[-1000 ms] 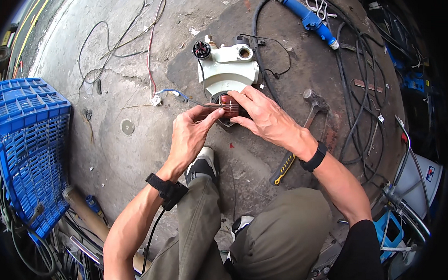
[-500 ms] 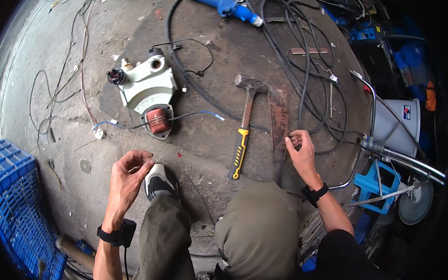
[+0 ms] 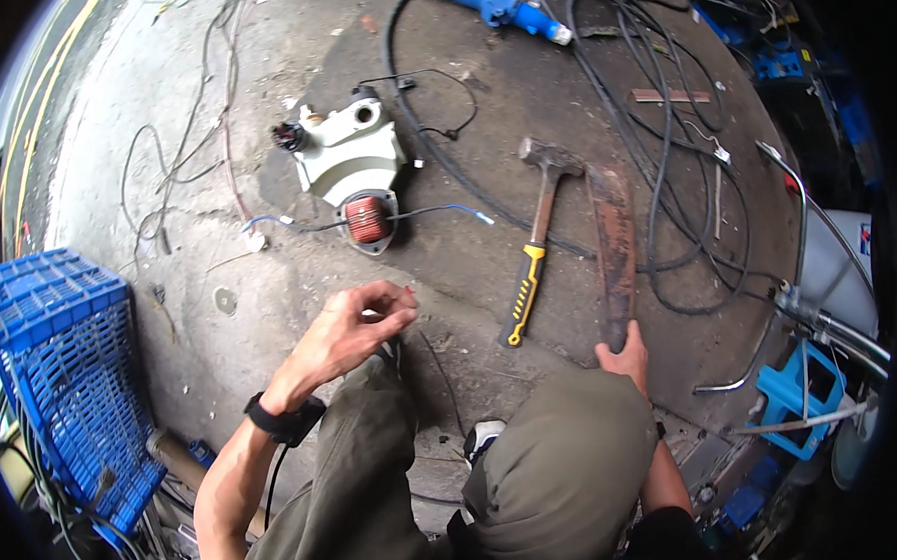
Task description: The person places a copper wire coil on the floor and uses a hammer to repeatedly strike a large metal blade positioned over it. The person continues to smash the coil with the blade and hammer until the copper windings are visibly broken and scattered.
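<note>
A rusty machete point(image 3: 614, 238) with a long flat blade lies on the concrete floor, its dark handle toward me. My right hand point(image 3: 627, 357) is closed round that handle; my raised knee hides part of the hand. Left of the blade lies a hammer point(image 3: 534, 266) with a rusty steel head and a yellow-and-black grip. My left hand point(image 3: 360, 324) hovers above my left leg, fingers loosely bent, thumb and fingertips slightly apart, nothing visible in it. Beyond it sits a pale green-white cast machine part point(image 3: 348, 149) with a red copper coil point(image 3: 368, 220) and wire leads.
A blue plastic crate point(image 3: 54, 307) stands at the left. Black cables point(image 3: 654, 171) loop over the floor on the right. A blue industrial plug point(image 3: 502, 9) lies at the far side. Metal tubing point(image 3: 841, 328) and a light-blue plastic frame point(image 3: 789, 405) are at the right.
My right hand has come down from beside the blade and taken hold of the machete's handle. My left hand has moved right, over my leg. The view has swung left.
</note>
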A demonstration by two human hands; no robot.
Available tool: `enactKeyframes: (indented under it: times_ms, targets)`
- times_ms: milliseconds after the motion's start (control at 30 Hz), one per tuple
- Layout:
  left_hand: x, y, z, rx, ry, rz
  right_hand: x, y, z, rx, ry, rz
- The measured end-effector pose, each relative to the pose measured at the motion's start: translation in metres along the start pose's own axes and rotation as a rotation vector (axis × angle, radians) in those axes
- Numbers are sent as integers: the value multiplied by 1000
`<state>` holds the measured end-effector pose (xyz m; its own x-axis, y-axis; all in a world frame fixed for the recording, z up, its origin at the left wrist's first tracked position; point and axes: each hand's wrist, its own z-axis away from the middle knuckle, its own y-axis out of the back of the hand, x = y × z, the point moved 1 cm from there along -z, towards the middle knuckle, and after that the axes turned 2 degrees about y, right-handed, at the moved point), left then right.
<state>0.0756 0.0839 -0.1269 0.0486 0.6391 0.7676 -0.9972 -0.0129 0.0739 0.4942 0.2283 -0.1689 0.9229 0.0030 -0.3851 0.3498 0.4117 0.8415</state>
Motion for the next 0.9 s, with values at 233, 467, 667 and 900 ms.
enactKeyframes:
  times_ms: [233, 467, 667, 900]
  targets:
    - [20, -7, 8, -210, -74, -72, -16, 27, 6, 67, 14, -296]
    - [28, -9, 21, -172, -188, -58, -179, -37, -7, -476, 461, -586]
    - [-8, -1, 63, 88, -11, 58, -246, -117, 45, -492, 709, -641]
    - [-10, -8, 77, 196, 38, -101, -228, -144, 68, -441, 632, -529]
